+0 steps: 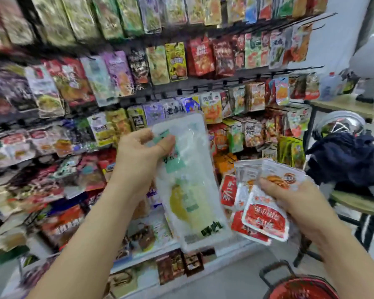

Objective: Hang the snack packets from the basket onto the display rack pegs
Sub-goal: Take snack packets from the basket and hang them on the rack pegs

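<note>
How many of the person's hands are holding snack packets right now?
2. The left hand holds one large pale packet, centre; the right hand holds a fanned bunch of small red-and-white packets, lower right. Some packets in that bunch may be hidden.

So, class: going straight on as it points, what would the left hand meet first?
Likely the purple and white hanging packets on the black wire display rack, just beyond the long white translucent packet the left hand grips; depth is unclear.

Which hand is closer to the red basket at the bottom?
Right. The right hand, holding small red-and-white packets, is above the red plastic basket; the left hand, holding a long clear packet, is farther up and to the left.
</note>
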`<move>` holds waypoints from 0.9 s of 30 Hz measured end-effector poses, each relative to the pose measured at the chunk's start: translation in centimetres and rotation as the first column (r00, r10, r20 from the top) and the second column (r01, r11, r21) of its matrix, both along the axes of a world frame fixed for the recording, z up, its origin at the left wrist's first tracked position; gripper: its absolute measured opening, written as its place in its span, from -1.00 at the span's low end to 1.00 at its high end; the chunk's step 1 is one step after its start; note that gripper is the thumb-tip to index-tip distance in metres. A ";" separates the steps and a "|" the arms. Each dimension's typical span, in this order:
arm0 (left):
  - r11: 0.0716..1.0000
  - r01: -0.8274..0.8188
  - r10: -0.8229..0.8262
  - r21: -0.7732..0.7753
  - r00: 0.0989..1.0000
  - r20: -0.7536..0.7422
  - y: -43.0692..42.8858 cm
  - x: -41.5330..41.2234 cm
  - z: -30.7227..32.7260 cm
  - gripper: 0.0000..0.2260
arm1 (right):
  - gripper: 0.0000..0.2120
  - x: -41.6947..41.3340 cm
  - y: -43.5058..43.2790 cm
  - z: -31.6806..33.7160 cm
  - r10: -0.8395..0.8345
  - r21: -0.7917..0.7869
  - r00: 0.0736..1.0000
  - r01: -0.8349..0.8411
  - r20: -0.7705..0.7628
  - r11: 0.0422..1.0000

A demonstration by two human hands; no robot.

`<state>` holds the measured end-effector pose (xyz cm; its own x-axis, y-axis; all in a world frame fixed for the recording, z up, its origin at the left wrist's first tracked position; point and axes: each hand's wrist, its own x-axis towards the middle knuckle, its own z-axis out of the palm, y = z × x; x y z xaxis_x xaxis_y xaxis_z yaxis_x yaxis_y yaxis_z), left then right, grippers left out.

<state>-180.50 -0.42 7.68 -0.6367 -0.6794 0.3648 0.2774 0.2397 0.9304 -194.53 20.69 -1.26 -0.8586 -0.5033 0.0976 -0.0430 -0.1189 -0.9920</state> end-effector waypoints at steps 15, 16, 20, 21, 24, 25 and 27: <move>0.913 -0.223 0.272 -0.340 0.957 0.103 -12.3 15.7 -2.1 -0.67 | -0.67 18.3 -24.1 4.2 0.150 -0.262 0.948 -0.226 -0.280 0.938; 0.887 -0.278 0.331 -0.370 0.940 0.088 -13.5 16.4 -2.2 -0.65 | -0.69 19.2 -25.3 4.4 0.138 -0.301 0.963 -0.205 -0.230 0.931; 0.704 -0.418 0.503 -0.574 0.864 -0.012 -17.4 18.1 -2.7 -0.75 | -0.93 21.2 -29.4 5.0 0.143 -0.291 0.967 -0.201 -0.211 0.935; 0.683 -0.435 0.519 -0.587 0.854 -0.029 -18.3 18.4 -2.8 -0.85 | -0.90 21.6 -30.3 5.0 0.184 -0.253 0.953 -0.244 -0.239 0.936; 0.735 -0.475 0.525 -0.484 0.850 -0.036 -20.8 18.7 -3.1 -0.94 | -0.73 21.9 -32.8 4.8 0.252 -0.137 0.915 -0.307 -0.315 0.942; 0.809 -0.462 0.490 -0.364 0.871 -0.017 -21.6 18.7 -2.9 -0.89 | -0.72 21.8 -33.4 4.9 0.271 -0.138 0.911 -0.325 -0.310 0.936; 0.886 -0.439 0.447 -0.148 0.894 0.025 -23.7 18.4 -3.0 -0.82 | -0.72 21.2 -34.7 5.1 0.303 -0.173 0.909 -0.360 -0.285 0.917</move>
<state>-162.13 -24.13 4.66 -0.3033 -0.8427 0.4448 0.0604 0.4488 0.8916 -173.33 -14.05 3.81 -0.5792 -0.6965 0.4236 -0.2032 -0.3799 -0.9024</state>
